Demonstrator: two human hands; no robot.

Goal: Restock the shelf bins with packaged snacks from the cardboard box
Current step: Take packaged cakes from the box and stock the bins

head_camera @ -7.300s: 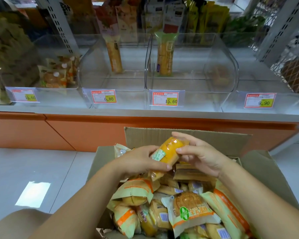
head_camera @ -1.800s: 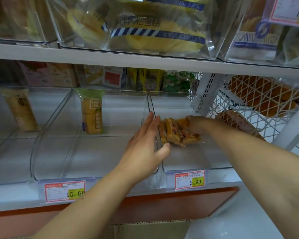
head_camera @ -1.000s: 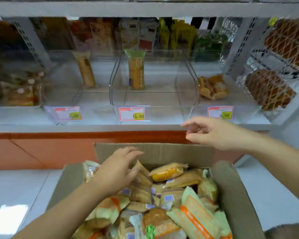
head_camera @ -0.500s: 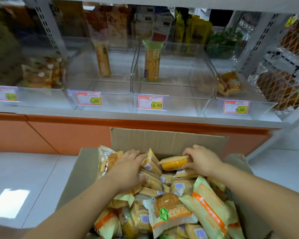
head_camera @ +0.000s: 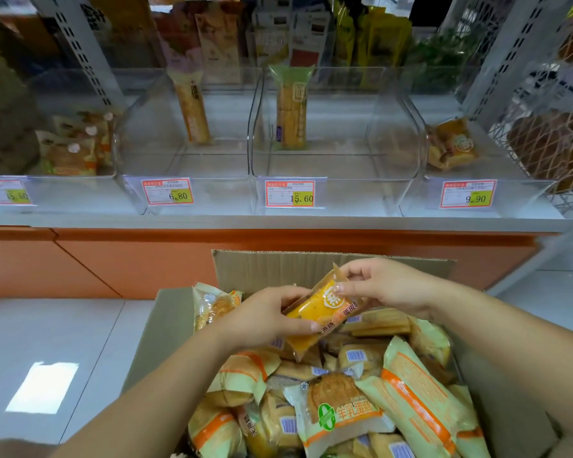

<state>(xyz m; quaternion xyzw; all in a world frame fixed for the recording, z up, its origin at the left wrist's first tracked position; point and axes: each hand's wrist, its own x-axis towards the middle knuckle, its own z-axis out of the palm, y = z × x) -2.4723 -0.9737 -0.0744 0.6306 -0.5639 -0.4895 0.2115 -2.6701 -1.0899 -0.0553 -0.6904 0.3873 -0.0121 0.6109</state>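
An orange-yellow snack packet (head_camera: 318, 309) is held just above the open cardboard box (head_camera: 278, 269). My left hand (head_camera: 265, 317) grips its lower end and my right hand (head_camera: 384, 285) pinches its upper end. The box is full of several wrapped cakes, among them a green-and-white one (head_camera: 341, 411). Clear shelf bins stand behind. The right bin (head_camera: 477, 193), tagged 9.90, holds a few orange packets (head_camera: 454, 147) of the same kind.
The bin tagged 15.60 (head_camera: 334, 186) holds one upright green-topped packet (head_camera: 290, 107). The 6.80 bin (head_camera: 186, 193) holds one tall packet. The far left bin holds several cakes (head_camera: 73, 150). A wire mesh rack (head_camera: 549, 140) stands at the right. An orange shelf base (head_camera: 113, 259) meets pale floor tiles.
Both hands were digging among the packets in the box. Now they have lifted one orange-yellow packet out and hold it between them above the box.
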